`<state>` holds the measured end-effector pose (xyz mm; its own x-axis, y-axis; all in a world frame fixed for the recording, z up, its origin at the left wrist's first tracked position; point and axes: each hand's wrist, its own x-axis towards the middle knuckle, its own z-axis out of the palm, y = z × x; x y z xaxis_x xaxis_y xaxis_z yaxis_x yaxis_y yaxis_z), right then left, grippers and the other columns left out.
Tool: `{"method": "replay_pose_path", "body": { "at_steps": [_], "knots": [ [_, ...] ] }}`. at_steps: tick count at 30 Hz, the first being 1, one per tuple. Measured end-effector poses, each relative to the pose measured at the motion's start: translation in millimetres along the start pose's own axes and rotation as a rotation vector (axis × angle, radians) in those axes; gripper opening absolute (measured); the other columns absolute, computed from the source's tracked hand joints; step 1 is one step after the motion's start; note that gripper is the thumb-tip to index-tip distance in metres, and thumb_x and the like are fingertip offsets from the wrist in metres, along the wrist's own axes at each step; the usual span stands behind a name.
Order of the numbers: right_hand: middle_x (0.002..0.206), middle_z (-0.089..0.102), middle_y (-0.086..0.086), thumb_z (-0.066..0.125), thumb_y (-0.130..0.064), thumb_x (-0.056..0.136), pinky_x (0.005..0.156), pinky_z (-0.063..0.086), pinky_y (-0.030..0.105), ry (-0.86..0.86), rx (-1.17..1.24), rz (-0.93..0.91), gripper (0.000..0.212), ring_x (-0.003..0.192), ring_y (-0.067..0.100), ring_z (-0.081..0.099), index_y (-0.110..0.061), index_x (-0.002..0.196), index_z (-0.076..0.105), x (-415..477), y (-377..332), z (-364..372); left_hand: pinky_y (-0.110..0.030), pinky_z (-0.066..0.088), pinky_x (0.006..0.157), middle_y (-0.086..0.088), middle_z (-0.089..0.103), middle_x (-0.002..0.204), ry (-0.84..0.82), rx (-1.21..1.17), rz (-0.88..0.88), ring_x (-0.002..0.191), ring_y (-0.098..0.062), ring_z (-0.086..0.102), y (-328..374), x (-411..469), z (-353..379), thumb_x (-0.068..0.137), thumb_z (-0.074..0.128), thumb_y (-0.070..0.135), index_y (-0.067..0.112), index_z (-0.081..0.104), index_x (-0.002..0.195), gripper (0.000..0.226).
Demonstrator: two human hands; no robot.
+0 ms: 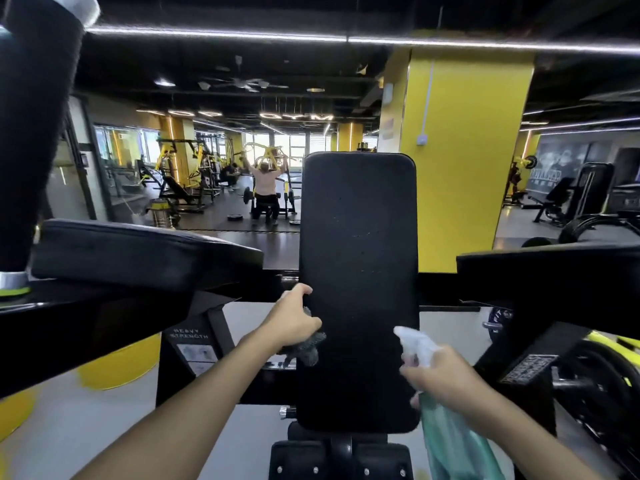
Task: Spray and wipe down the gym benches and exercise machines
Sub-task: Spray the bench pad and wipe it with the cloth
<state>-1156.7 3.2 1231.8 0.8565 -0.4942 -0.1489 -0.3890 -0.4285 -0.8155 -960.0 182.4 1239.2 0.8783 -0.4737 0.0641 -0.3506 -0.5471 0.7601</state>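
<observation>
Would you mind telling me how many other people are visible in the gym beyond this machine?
2. One seated person at a yellow machine, just left of the black pad; one crouching person farther left. Others may be hidden behind the pad or yellow pillar.

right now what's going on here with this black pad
A person is cleaning a gym machine. Their left hand holds a grey cloth against the left edge of the upright black pad. Their right hand grips a spray bottle of green liquid, its nozzle pointing at the lower part of the pad. No spray mist is visible. Far behind, another person is seated at a yellow machine.
</observation>
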Motion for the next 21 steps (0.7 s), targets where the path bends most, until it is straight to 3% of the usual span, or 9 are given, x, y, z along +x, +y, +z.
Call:
{"method": "replay_pose_path", "body": {
  "at_steps": [2,4,6,8,10,12,16,18,21],
  "knots": [
    [0.077,0.064,0.003,0.06,-0.007,0.08,0.071,0.059,0.042,-0.06,-0.058,-0.026,0.027,0.056,0.02,0.07,-0.017,0.104,0.066,0.9,-1.3,13.3,-0.028,0.045,0.073,-0.02,0.057,0.129,-0.018,0.008,-0.001,0.099,-0.03,0.064,-2.7,0.1,4.1,0.083,0.062,0.016,0.021,0.039,0.145,0.067],
    [0.077,0.059,0.0,0.055,-0.004,0.079,0.063,0.054,0.032,-0.115,-0.096,-0.06,0.044,0.057,0.019,0.071,-0.033,0.111,0.062,2.6,-4.7,26.9,-0.027,0.043,0.075,-0.013,0.054,0.127,-0.018,0.032,0.004,0.093,-0.021,0.061,-4.5,-1.9,5.8,0.084,0.062,0.016,0.021,0.039,0.145,0.065],
    [0.075,0.057,0.001,0.051,-0.004,0.077,0.058,0.051,0.027,-0.134,-0.119,-0.052,0.05,0.058,0.019,0.072,-0.035,0.116,0.06,3.4,-5.2,35.1,-0.028,0.043,0.076,-0.01,0.053,0.128,-0.028,0.039,-0.001,0.098,-0.024,0.06,-9.3,-3.1,6.8,0.085,0.062,0.016,0.022,0.038,0.145,0.065],
    [0.075,0.056,0.003,0.05,-0.006,0.075,0.061,0.056,0.03,-0.123,-0.145,-0.035,0.048,0.058,0.019,0.071,-0.031,0.115,0.06,4.9,0.2,37.2,-0.028,0.043,0.071,-0.013,0.057,0.123,-0.041,0.033,-0.017,0.096,-0.028,0.063,-14.7,-3.9,7.1,0.085,0.061,0.017,0.025,0.037,0.145,0.065],
    [0.08,0.056,0.004,0.05,-0.008,0.072,0.069,0.061,0.037,-0.147,-0.158,-0.019,0.061,0.055,0.016,0.068,-0.043,0.122,0.053,5.4,8.1,34.6,-0.026,0.041,0.064,-0.01,0.057,0.109,-0.046,0.026,-0.027,0.078,-0.02,0.059,-20.5,-4.7,6.9,0.086,0.061,0.017,0.026,0.036,0.146,0.065],
    [0.079,0.058,0.006,0.051,-0.01,0.07,0.073,0.061,0.041,-0.126,-0.164,0.032,0.062,0.055,0.018,0.069,-0.044,0.122,0.054,7.9,20.0,29.7,-0.023,0.039,0.059,-0.005,0.053,0.103,-0.051,0.023,-0.036,0.068,-0.011,0.049,-25.4,-5.1,7.8,0.087,0.06,0.017,0.026,0.034,0.147,0.066],
    [0.086,0.067,0.006,0.051,-0.009,0.072,0.071,0.062,0.041,0.002,-0.178,0.096,0.068,0.062,0.019,0.071,-0.046,0.13,0.055,12.9,38.7,17.7,-0.023,0.042,0.062,-0.008,0.054,0.114,-0.073,0.027,-0.032,0.076,-0.012,0.051,-25.6,-7.9,11.8,0.089,0.06,0.015,0.024,0.034,0.149,0.066],
    [0.089,0.068,0.005,0.052,-0.008,0.075,0.07,0.061,0.044,0.036,-0.12,0.082,0.07,0.062,0.019,0.071,-0.049,0.131,0.052,18.8,43.9,15.5,-0.025,0.046,0.076,-0.004,0.052,0.127,-0.074,0.037,-0.008,0.093,-0.015,0.055,-22.4,-9.3,14.5,0.09,0.061,0.014,0.023,0.038,0.147,0.062],
    [0.088,0.067,0.006,0.056,-0.009,0.076,0.071,0.06,0.05,0.068,-0.005,0.009,0.06,0.06,0.018,0.069,-0.045,0.124,0.056,20.9,33.7,16.4,-0.025,0.051,0.081,0.006,0.064,0.119,-0.127,0.025,0.057,0.089,-0.009,0.06,-17.2,-11.0,20.9,0.089,0.06,0.015,0.023,0.065,0.123,0.036]
  ]
}}
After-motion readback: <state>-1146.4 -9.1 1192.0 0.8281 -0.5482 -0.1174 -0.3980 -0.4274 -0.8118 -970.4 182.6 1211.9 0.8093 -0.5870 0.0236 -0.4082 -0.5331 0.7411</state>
